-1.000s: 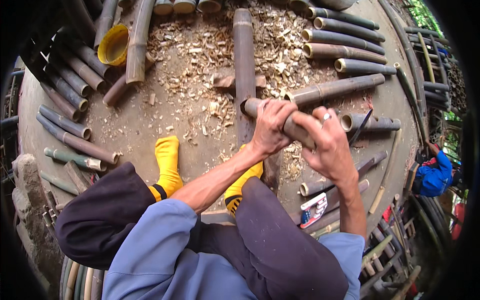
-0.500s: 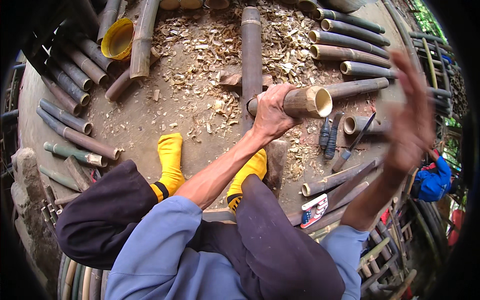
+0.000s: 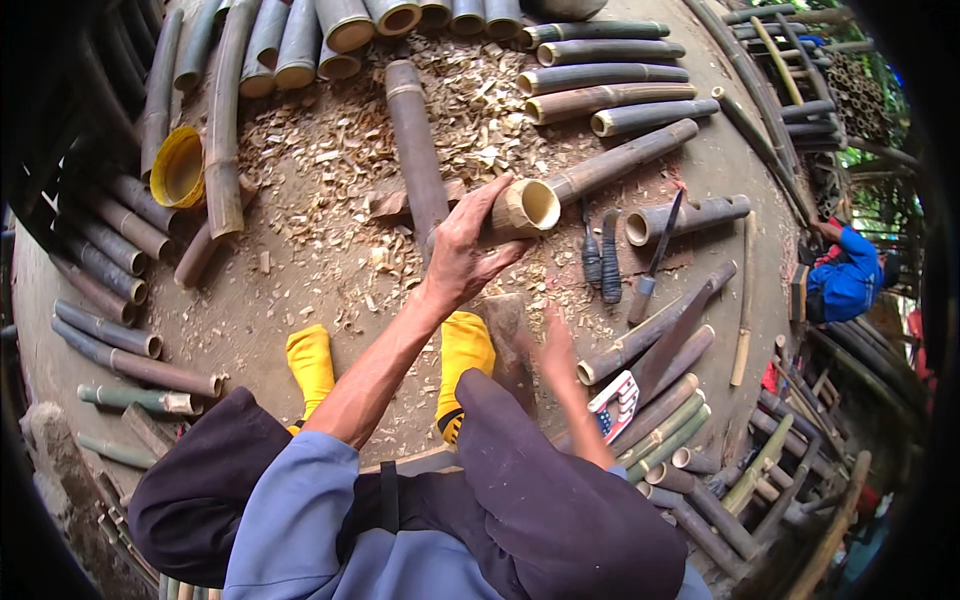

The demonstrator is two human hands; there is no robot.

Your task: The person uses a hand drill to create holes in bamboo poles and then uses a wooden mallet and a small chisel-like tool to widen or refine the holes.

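Observation:
My left hand is closed around a short bamboo tube, its thumb stretched along the near side. The tube's pale, shaved open end points right and toward me. Beneath that hand runs a longer brown bamboo pole, laid across a low wooden block among the shavings. Smeared by motion, my right hand is above my right knee, beside a wooden stump; its fingers cannot be made out clearly. To the right lie a knife and two dark wrapped handles.
Bamboo tubes lie in rows at the left, back and right. A yellow bucket stands at the left. Wood chips cover the ground. A person in blue is at the far right.
My right hand has dropped from its raised place at the right to near my right knee. My left hand still holds the tube, its thumb now stretched out. The whole view has shifted.

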